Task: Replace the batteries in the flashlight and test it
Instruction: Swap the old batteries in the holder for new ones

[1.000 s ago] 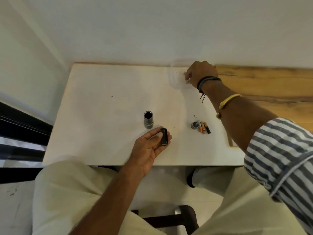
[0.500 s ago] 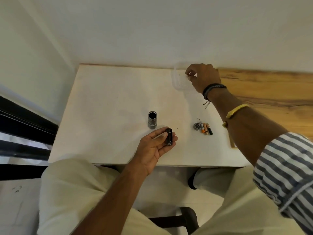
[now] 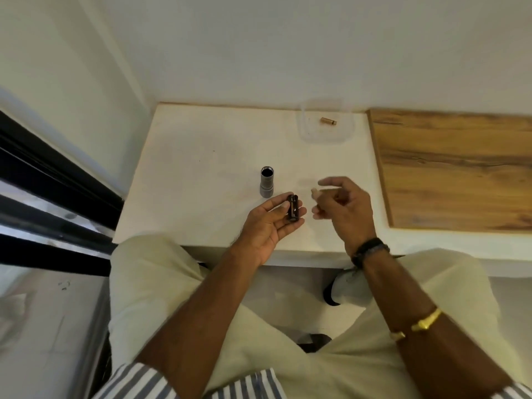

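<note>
The grey flashlight body [image 3: 267, 183] stands upright on the white table [image 3: 201, 168], its open end facing up. Just in front of it, my left hand [image 3: 270, 226] grips the black battery holder [image 3: 293, 210] between thumb and fingers. My right hand [image 3: 342, 205] hovers beside the holder, a little to its right. Its fingers are loosely curled and apart, it is blurred, and I see nothing in it. One copper-coloured battery [image 3: 328, 121] lies in the clear plastic container [image 3: 305, 133] at the back. The loose batteries and cap seen earlier are hidden under my right hand.
A wooden board [image 3: 454, 168] covers the table's right part. The wall runs directly behind the table. A dark window frame [image 3: 51, 180] is at the left. My knees sit under the front edge.
My right hand has left the container at the back and come near, close to the battery holder. A battery now lies in the container. The left hand keeps the holder.
</note>
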{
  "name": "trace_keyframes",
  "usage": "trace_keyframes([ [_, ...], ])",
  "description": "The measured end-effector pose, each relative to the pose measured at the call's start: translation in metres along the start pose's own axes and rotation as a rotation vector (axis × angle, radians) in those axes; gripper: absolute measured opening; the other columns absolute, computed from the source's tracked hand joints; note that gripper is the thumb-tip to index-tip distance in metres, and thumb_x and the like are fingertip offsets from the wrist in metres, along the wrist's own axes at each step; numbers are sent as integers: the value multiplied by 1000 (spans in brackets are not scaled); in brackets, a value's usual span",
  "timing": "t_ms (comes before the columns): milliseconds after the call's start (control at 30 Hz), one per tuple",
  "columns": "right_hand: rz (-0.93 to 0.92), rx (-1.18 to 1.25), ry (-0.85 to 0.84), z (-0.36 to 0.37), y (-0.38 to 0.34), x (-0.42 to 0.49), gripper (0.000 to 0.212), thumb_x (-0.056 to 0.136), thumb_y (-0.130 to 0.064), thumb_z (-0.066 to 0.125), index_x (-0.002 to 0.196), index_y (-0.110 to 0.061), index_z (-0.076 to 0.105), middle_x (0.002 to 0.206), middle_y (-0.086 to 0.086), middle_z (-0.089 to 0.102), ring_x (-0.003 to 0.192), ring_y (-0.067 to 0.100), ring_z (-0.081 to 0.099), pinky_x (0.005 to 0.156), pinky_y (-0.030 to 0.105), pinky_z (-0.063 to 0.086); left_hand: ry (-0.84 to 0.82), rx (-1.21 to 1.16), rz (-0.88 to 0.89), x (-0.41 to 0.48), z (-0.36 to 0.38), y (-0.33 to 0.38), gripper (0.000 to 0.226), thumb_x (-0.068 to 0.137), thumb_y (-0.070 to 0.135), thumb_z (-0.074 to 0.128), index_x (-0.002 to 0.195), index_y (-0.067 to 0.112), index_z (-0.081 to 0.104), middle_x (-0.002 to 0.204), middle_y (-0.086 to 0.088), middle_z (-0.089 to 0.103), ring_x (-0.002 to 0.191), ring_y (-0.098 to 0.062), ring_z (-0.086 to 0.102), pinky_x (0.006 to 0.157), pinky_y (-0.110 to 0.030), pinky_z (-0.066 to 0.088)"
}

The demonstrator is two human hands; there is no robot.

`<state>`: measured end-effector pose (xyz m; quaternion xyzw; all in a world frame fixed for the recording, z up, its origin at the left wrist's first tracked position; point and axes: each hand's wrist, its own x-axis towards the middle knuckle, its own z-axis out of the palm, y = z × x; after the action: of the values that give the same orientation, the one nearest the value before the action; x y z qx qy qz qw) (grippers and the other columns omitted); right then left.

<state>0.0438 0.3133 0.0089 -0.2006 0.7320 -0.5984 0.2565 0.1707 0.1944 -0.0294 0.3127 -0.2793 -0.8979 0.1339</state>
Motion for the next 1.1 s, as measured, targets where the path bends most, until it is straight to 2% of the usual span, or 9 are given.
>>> trace_keyframes([
  [133,66,144,-19,2,2,-24,11,89,-5,74,100,-6,78,88,10,78,78,23,74,77,39,62,-19,49,11,-5,5,-1,26,98,4,57,123,2,64,117,-21,71,108,-33,70,83,-39,59],
  [200,92,168,-21,1,0,-28,17,86,-2,76,102,-6,78,96,14,78,92,31,75,89,44,61,-18,66,19,-7,7,-2,23,97,3,57,119,1,66,115,-20,72,106,-32,71,83,-38,60],
  [267,92,172,-45,-1,-2,-31,23,85,1,76,107,-5,77,98,11,79,99,32,75,94,42,59,-2,84,31,-9,7,-4,25,97,2,58,120,-2,65,116,-22,71,106,-33,70,84,-38,59],
  [333,47,121,-46,-2,-4,-31,25,87,0,74,111,-6,76,90,2,79,94,29,76,89,39,62,23,113,47,-11,7,-6,27,97,2,58,122,-5,63,116,-24,71,104,-34,71,84,-37,59],
  [433,-73,-137,35,0,-2,-33,27,87,-11,78,114,-14,74,84,-2,77,81,18,76,76,32,64,50,152,81,-13,7,-8,22,96,2,59,117,-2,66,110,-21,74,101,-34,72,82,-36,60],
  [533,-139,-226,97,3,1,-36,21,85,-14,81,103,-13,70,84,0,76,75,13,75,69,31,64,72,166,106,-14,8,-11,21,95,2,62,114,-3,67,107,-20,74,98,-33,73,82,-37,61],
  [867,-190,-295,96,13,9,-37,10,87,-13,78,96,-17,77,81,-4,76,75,11,74,73,32,65,132,170,149,-15,10,-19,25,90,1,67,114,-6,68,110,-22,73,100,-35,72,86,-40,60],
  [1100,-195,-325,66,20,14,-38,13,89,-15,77,102,-16,79,82,-10,74,78,11,73,76,25,62,175,209,199,-15,7,-19,17,90,0,68,106,-1,72,102,-17,76,94,-30,75,76,-34,61],
])
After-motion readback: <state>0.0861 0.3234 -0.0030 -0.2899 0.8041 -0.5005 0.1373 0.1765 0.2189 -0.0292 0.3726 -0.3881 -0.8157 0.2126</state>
